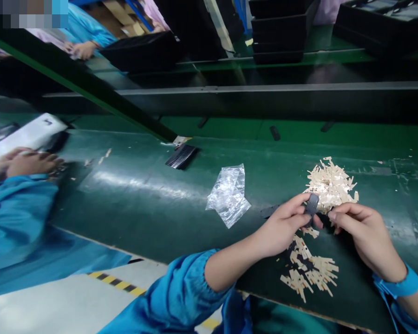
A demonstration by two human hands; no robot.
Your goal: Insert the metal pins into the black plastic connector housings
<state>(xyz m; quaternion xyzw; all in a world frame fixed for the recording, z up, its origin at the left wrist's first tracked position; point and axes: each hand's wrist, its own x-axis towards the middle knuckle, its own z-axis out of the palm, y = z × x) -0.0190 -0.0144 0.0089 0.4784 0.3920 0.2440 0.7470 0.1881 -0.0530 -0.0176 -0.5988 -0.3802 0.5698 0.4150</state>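
My left hand [282,227] pinches a small dark flat part [312,204] between thumb and fingers. My right hand [362,232] is curled close beside it, fingertips touching the same part's lower edge. A heap of small beige strips [330,183] lies just behind the hands. A second scatter of beige strips [310,271] lies under and in front of them, near the bench's front edge. Both sleeves are blue.
A crumpled clear plastic bag [229,195] lies left of my hands on the dark green bench [135,195]. A black comb-like piece [181,156] sits further back. A co-worker's hands [24,163] rest at the far left by a white sheet [24,137]. Black trays [278,32] stand behind.
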